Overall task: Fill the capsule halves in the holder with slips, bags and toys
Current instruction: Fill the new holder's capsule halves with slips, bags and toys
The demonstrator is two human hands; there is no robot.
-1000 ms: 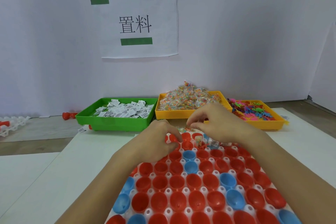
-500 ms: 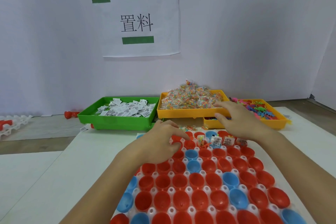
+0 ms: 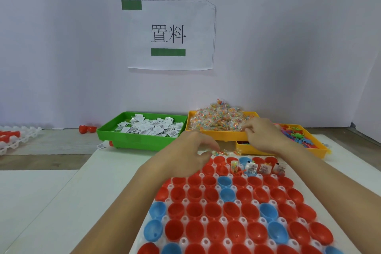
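Note:
The white holder (image 3: 203,219) of red and blue capsule halves fills the near right. A few halves in its far row hold slips and bags (image 3: 252,168); the other halves in view hold nothing. My left hand (image 3: 188,155) hovers over the holder's far-left corner, fingers loosely curled, holding nothing. My right hand (image 3: 262,136) reaches over the front rim of the yellow tray (image 3: 208,137), and its curled fingertips pinch at the heap of colourful bags (image 3: 218,120).
A green tray (image 3: 136,141) of white slips (image 3: 148,128) stands left of the bag tray. A second yellow tray (image 3: 321,150) with colourful toys (image 3: 296,135) sits at the right. Loose bags (image 3: 225,152) lie before the holder. Spare capsules and another holder (image 3: 18,136) lie far left.
My right hand has left the holder's far row and moved back to the bag heap. My left hand has lifted slightly and loosened. The view has shifted a little.

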